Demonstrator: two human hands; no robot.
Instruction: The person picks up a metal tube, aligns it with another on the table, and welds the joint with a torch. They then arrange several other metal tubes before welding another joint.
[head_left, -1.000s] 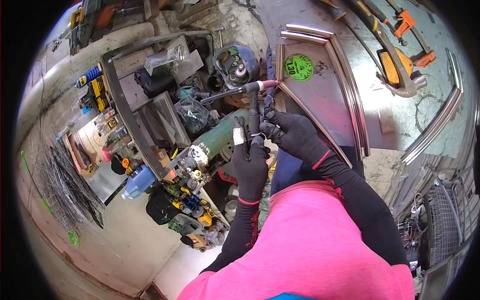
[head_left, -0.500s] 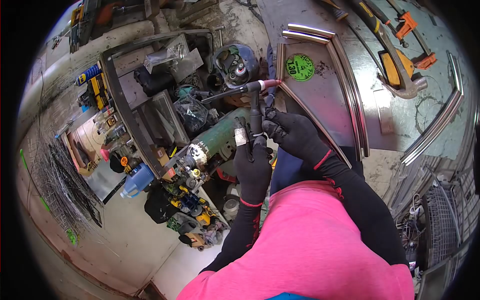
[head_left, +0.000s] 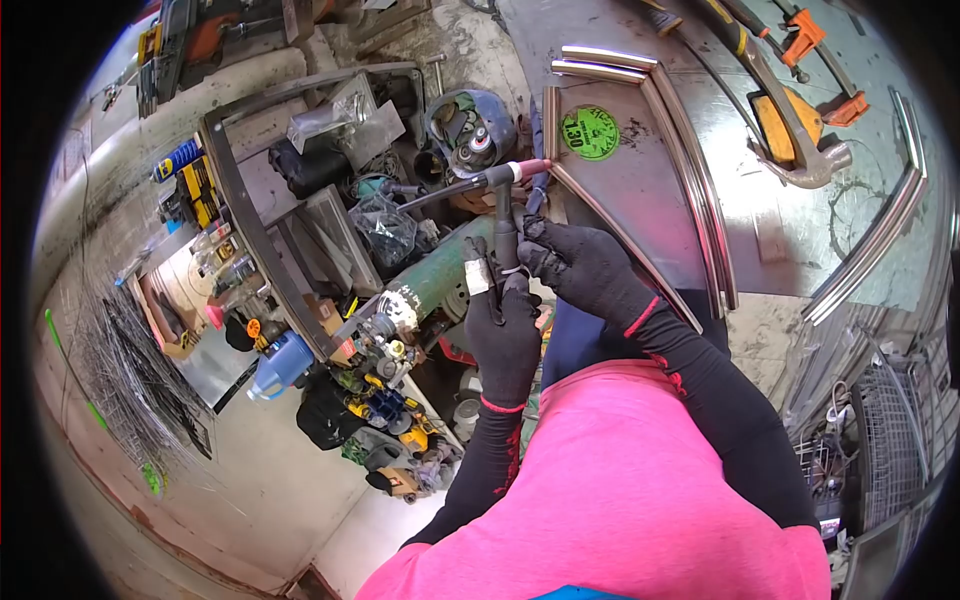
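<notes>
A TIG welding torch (head_left: 505,215) stands upright in front of my body, its pink cup pointing right toward the metal table and its long back cap pointing left. My left hand (head_left: 503,345), in a black glove with white tape on one finger, is closed around the lower handle. Close to the handle's right side is my right hand (head_left: 585,262), also gloved, with thumb and fingers pinched together. What they pinch, if anything, is hidden. Bent polished metal tubes (head_left: 690,165) lie on the table just beyond my right hand, beside a round green disc (head_left: 590,133).
On the table's far right lie a hammer (head_left: 800,135), orange clamps (head_left: 848,108) and more bent tubes (head_left: 880,240). To the left are a green gas cylinder (head_left: 440,280), a bucket of small items (head_left: 448,112), a cluttered metal frame (head_left: 262,245) and a blue jug (head_left: 283,365).
The view has shifted slightly, so the table items sit a little further left. Both hands and the torch keep nearly the same pose.
</notes>
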